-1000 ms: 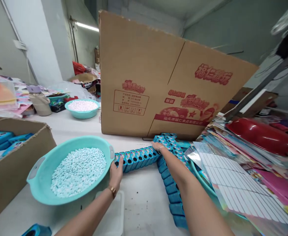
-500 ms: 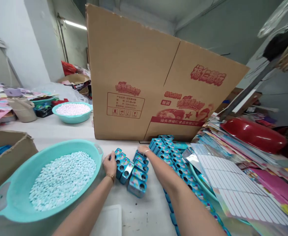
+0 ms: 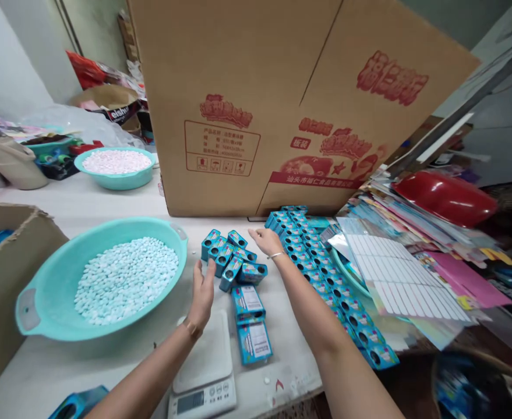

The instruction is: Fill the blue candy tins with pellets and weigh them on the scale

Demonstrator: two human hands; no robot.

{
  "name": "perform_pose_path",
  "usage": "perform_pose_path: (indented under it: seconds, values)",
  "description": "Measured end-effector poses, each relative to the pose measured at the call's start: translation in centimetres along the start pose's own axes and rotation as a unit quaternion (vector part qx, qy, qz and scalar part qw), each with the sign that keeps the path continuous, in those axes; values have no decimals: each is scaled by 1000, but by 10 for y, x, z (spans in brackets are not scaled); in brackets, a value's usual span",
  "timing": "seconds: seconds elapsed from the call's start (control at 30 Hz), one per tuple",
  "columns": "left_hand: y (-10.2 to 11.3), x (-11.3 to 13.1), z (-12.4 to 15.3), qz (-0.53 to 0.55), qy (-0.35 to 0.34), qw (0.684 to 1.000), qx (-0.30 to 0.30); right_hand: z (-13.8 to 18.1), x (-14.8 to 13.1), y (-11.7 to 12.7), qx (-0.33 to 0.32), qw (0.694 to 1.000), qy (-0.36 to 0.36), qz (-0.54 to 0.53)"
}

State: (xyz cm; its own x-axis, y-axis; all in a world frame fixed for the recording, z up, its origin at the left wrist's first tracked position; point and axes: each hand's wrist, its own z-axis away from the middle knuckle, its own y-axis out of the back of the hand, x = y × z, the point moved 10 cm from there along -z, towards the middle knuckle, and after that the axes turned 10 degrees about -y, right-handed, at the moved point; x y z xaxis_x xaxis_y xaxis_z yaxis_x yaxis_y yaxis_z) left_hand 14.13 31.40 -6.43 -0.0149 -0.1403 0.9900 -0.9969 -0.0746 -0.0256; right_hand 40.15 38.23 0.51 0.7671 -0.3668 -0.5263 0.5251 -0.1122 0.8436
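Several small blue boxes lie toppled in a loose heap on the white table, two of them flat nearer me. My left hand hovers open just left of the heap, fingers straight, holding nothing. My right hand is open at the heap's far right edge, fingers spread, beside a long row of standing blue boxes. A teal basin full of pale blue tablets sits to the left. A small white scale stands under my left forearm.
A big cardboard carton stands upright behind the boxes. An open carton is at the left edge. A second teal bowl of white tablets sits further back. Sticker sheets and a red object pile up at the right.
The row of blue boxes I held between both hands has fallen apart into a loose heap. Both hands have let go and opened. The view has tilted down, showing the scale.
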Motion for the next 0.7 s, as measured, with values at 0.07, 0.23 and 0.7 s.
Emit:
perform_pose_path:
  seconds: [0.07, 0.23, 0.7]
  values:
    - [-3, 21, 39, -46, -35, 995, -86, 45, 20, 10, 7, 999, 16, -30]
    - [-40, 58, 115, -207, -236, 882, -352, 190, 110, -8, 7, 987, -38, -156]
    - [-94, 39, 201, -424, -365, 641, -525, 323, 142, -83, 4, 985, -126, 121]
